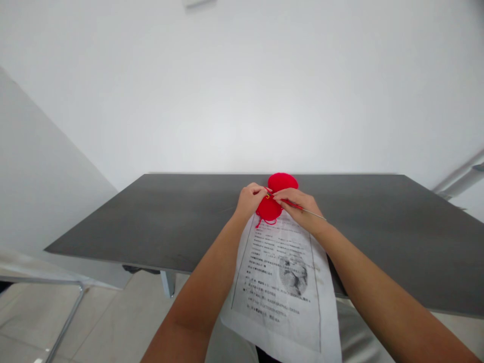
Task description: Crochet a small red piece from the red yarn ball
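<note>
My left hand (250,200) is closed in a pinch on a round red crocheted piece (268,209) held just above the table. My right hand (298,204) is closed around a thin crochet hook (308,210), its tip meeting the red piece between both hands. A ball of red yarn (283,181) lies on the table just behind my hands. A red yarn tail (258,222) hangs below the piece. A printed sheet (282,282) with text and a picture lies under my forearms and droops over the table's near edge.
The dark grey table (159,217) stands against a white wall (242,91). A metal chair frame (64,322) sits on the tiled floor at lower left. A table leg (168,283) shows beneath the near edge.
</note>
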`<state>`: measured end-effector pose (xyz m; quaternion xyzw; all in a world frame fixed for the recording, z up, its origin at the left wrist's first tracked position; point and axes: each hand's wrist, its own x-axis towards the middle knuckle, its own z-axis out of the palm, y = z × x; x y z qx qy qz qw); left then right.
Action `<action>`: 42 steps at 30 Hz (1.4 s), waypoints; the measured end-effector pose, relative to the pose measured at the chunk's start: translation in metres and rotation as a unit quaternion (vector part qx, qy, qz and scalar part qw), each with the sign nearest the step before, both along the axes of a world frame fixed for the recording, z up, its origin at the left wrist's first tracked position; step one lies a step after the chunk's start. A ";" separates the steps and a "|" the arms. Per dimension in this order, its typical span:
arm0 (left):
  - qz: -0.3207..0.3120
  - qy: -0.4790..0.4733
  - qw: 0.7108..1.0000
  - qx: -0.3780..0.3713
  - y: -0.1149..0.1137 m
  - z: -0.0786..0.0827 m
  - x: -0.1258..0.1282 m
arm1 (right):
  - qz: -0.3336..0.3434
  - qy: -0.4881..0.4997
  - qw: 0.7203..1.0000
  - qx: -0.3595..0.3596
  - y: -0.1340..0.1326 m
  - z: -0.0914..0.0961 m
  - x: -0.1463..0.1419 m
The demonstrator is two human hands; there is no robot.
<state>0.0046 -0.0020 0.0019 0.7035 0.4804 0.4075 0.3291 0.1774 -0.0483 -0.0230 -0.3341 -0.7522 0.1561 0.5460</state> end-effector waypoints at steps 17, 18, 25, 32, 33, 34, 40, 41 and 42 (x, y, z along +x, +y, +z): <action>-0.044 -0.194 0.962 -0.190 -0.002 0.002 0.005 | -0.006 0.000 1.000 -0.019 -0.002 0.005 -0.001; -0.051 -0.218 0.954 -0.201 -0.003 0.001 0.006 | -0.007 0.002 1.000 -0.021 -0.002 0.005 -0.001; -0.072 -0.292 0.923 -0.238 -0.003 -0.004 0.009 | -0.013 0.001 1.000 -0.026 -0.003 0.006 -0.002; -0.091 -0.266 0.942 -0.184 -0.001 -0.004 0.006 | -0.023 0.046 0.998 -0.024 -0.002 0.006 -0.001; -0.095 -0.265 0.942 -0.183 0.000 -0.004 0.006 | -0.024 0.059 0.998 -0.030 -0.002 0.006 -0.001; -0.100 -0.266 0.940 -0.187 0.000 -0.004 0.005 | -0.026 0.072 0.996 -0.040 -0.002 0.006 -0.001; -0.125 -0.294 0.915 -0.246 -0.004 -0.002 0.007 | -0.039 0.159 0.979 -0.117 -0.001 0.006 -0.002; -0.124 -0.296 0.915 -0.246 -0.004 -0.001 0.007 | -0.037 0.172 0.976 -0.127 -0.001 0.006 -0.002; -0.122 -0.296 0.916 -0.242 -0.005 -0.001 0.007 | -0.033 0.183 0.973 -0.136 -0.001 0.007 -0.002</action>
